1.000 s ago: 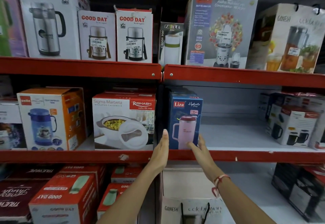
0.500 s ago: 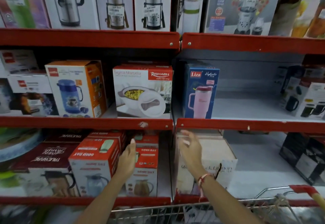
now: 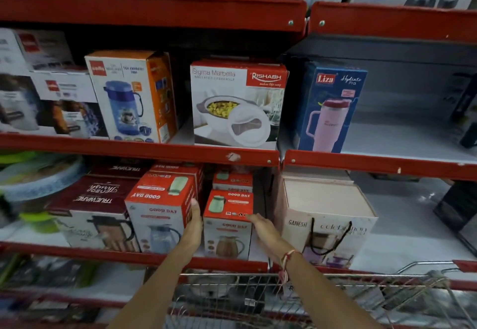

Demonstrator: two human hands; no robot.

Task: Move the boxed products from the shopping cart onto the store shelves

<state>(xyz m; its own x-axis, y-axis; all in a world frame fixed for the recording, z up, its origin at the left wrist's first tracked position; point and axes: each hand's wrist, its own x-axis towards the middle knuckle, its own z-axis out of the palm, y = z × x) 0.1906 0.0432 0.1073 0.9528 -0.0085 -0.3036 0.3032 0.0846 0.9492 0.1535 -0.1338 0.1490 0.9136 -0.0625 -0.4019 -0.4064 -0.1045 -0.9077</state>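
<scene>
Our left hand lies flat against the side of a Good Day box on the lower shelf; our right hand hangs open beside the smaller box, holding nothing. The remaining stock sits in the cart, too blurred to identify. These cartons look light and rigid, probably fragile inside, so we take them by opposite side walls.
</scene>
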